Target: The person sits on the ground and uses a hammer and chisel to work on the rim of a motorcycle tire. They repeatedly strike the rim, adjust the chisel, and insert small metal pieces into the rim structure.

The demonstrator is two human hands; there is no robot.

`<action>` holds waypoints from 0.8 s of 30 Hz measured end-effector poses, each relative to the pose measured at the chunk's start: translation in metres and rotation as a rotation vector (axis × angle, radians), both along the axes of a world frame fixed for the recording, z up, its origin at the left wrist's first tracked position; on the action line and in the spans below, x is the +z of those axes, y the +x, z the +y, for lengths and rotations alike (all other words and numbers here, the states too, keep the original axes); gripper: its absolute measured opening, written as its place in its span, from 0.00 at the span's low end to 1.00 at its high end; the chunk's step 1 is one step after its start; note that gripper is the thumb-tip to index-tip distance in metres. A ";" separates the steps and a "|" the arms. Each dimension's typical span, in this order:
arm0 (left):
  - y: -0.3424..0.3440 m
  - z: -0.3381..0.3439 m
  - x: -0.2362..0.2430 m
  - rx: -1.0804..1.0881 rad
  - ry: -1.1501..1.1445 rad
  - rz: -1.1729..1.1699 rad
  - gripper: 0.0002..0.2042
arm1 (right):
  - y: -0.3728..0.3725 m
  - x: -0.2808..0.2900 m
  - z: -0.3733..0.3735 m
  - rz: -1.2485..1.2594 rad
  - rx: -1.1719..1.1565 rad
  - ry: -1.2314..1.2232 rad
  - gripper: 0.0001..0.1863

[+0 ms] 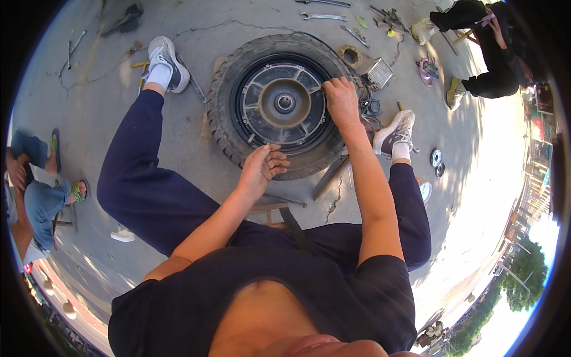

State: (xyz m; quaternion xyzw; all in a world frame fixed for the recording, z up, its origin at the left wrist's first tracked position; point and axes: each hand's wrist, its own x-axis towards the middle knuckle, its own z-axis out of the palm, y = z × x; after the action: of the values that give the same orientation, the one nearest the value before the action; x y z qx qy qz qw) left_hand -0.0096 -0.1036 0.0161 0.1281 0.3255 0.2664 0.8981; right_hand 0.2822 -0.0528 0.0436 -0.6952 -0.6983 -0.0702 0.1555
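Because the wheel [270, 113] lies flat on the floor [178, 143] between my feet, its axle [285, 103] points up at me, and that upright line is the only long axis I have to work around. Seen from above, the rest is a ring, the dark tyre [220, 113] outermost and the spoked hub plate [253, 116] inside it.

My right hand [343, 106] reaches over the tyre, its fingers drawn close together and pointing down at the right-hand edge of the plate. From those fingertips the axle lies to the left and a little toward my body. My knuckles cover the spot, so I can't fairly tell whether something small is pinched there or the tips only rest on the edge.

My left hand [257, 168] is over the near side of the ring, fingers loosely curled with a gap between them, and I see nothing in their hold. From them the axle lies straight ahead and slightly right. A small pale stub [251, 138] sits just left of these fingertips, toward the inner edge of the tyre.

Neither hand is clearly nearer the axle; for the plate's right edge, I judge my right the nearer. Beyond its fingers, to the right, sits a finned metal box [377, 73].
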 end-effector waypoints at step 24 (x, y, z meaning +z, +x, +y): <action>-0.004 -0.002 0.001 -0.030 -0.008 -0.031 0.14 | 0.005 0.012 0.013 -0.007 0.027 -0.159 0.04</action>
State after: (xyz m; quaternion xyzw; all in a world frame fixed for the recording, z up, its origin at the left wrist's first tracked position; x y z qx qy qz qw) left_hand -0.0138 -0.1052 0.0171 0.1253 0.3108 0.2537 0.9074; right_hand 0.2869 -0.0397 0.0553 -0.6957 -0.7115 -0.0148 0.0982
